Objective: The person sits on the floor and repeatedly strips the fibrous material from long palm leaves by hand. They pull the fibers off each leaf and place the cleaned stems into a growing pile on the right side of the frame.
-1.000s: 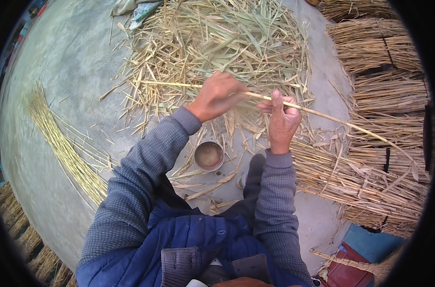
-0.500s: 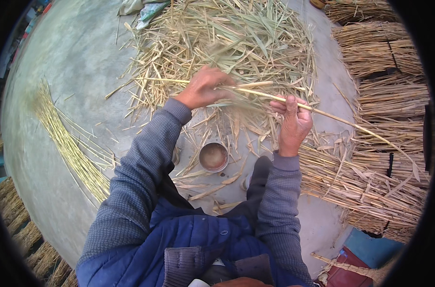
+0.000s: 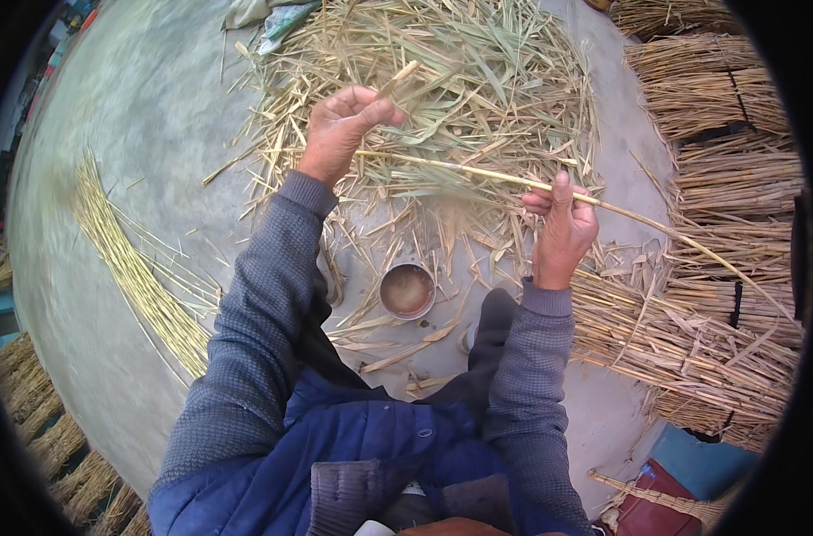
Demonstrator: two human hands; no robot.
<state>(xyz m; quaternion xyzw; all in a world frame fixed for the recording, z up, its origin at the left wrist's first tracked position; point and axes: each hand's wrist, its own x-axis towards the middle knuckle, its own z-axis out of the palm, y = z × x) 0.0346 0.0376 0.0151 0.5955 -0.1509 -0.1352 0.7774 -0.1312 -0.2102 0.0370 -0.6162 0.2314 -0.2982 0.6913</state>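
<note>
A long, thin, yellowish reed stalk (image 3: 478, 170) lies across in front of me, its right part bending down toward the bundles. My right hand (image 3: 563, 228) grips it, thumb on top and fingers beneath. Raised higher, my left hand (image 3: 346, 129) pinches a short, dry, tan leaf sheath (image 3: 398, 79) that sticks up from its fingers. The stalk's left part runs behind or under the left hand; whether they touch I cannot tell. Beyond both hands spreads a heap of stripped leaves (image 3: 460, 98), green and straw-coloured.
Between my feet stands a round metal tin (image 3: 407, 291) with brownish contents. Slim cleaned stalks (image 3: 138, 259) lie on the concrete floor (image 3: 147, 107) at left. Reed bundles (image 3: 710, 85) line the right side, with loose unstripped reeds (image 3: 674, 344) nearer me. Grey-green cloth (image 3: 286, 25) lies far off.
My left hand has moved left and away from me, off the stalk's middle, with the leaf sheath in its fingers. The right hand keeps its hold on the stalk, almost in place.
</note>
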